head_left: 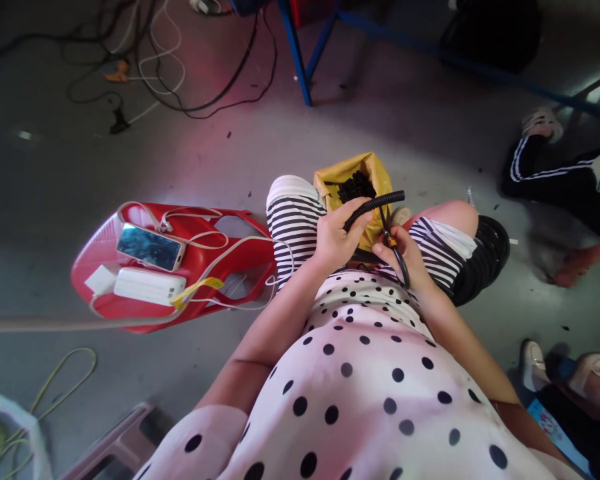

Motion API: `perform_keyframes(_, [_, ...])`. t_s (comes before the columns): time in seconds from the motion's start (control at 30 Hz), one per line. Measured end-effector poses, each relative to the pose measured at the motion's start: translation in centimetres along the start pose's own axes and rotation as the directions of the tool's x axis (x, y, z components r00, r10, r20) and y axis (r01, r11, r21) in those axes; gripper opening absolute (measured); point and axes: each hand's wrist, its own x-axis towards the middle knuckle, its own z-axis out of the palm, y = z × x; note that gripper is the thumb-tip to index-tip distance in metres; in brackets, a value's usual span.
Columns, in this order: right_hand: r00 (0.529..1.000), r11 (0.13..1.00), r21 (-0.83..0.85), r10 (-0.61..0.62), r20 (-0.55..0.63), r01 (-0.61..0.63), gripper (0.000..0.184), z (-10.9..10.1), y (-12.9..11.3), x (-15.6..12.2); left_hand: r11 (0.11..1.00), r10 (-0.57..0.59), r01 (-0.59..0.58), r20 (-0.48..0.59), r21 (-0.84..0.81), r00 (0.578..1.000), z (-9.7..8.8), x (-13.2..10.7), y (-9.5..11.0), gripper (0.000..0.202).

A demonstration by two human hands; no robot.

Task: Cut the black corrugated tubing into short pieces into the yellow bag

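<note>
My left hand [341,230] is closed around a black corrugated tube [387,199], whose free end points to the right. In my right hand [405,252] is a pair of scissors [392,241] with dark blades, black handles and some orange near the pivot. The blades point away from me and lie close under the tube; I cannot tell whether they touch it. Just beyond my hands, a yellow bag [379,175] stands open between my knees. Short black pieces [356,185] lie inside it.
To my left, a red plastic stool [215,257] carries a phone [151,247], a white power bank [147,285] and cables. A coil of black tubing [487,260] lies by my right knee. Blue table legs [297,57] and tangled cords [165,67] are ahead. Other people's legs show at right.
</note>
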Motion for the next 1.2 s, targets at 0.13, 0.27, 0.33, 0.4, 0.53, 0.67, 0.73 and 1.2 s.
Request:
perform_keyframes(0.13, [1.0, 1.0, 0.016, -0.004, -0.01, 0.004, 0.063, 0.6, -0.8, 0.0, 0.999, 0.046, -0.047, 0.037, 0.016, 0.998, 0.1, -0.1, 0.2, 0.03])
perform_keyframes(0.27, [1.0, 1.0, -0.02, 0.006, -0.012, -0.006, 0.063, 0.4, -0.9, 0.2, 0.998, 0.049, -0.051, 0.064, 0.034, 0.997, 0.0, -0.1, 0.1, 0.028])
perform_keyframes(0.33, [1.0, 0.999, -0.054, 0.003, -0.029, -0.004, 0.062, 0.2, -0.9, 0.2, 0.998, 0.052, -0.055, 0.076, 0.034, 0.996, 0.0, 0.0, 0.0, 0.027])
perform_keyframes(0.4, [0.999, 0.995, -0.103, -0.001, -0.045, -0.003, 0.062, 0.0, -0.7, 0.3, 0.997, 0.073, -0.075, 0.079, 0.021, 0.994, -0.1, 0.0, -0.1, 0.027])
perform_keyframes(0.53, [0.998, 0.98, -0.198, -0.004, -0.062, -0.008, 0.064, -0.3, -0.5, 0.4, 0.995, 0.098, -0.1, 0.076, 0.023, 0.992, -0.2, 0.0, -0.2, 0.027])
perform_keyframes(0.67, [0.998, 0.977, -0.213, -0.006, -0.057, -0.006, 0.067, -0.4, -0.5, 0.4, 0.994, 0.071, -0.078, 0.099, 0.07, 0.993, -0.2, 0.1, -0.2, 0.027])
perform_keyframes(0.73, [1.0, 0.977, -0.215, -0.007, -0.03, 0.0, 0.066, -0.6, -0.5, 0.5, 0.994, 0.062, -0.074, 0.135, 0.082, 0.989, -0.4, 0.2, -0.2, 0.029])
perform_keyframes(1.2, [0.99, 0.935, -0.351, 0.091, 0.109, -0.047, 0.071, -1.3, 2.6, 5.1, 0.993, -0.098, 0.065, 0.377, 0.099, 0.921, -1.0, 2.1, -5.1, 0.033])
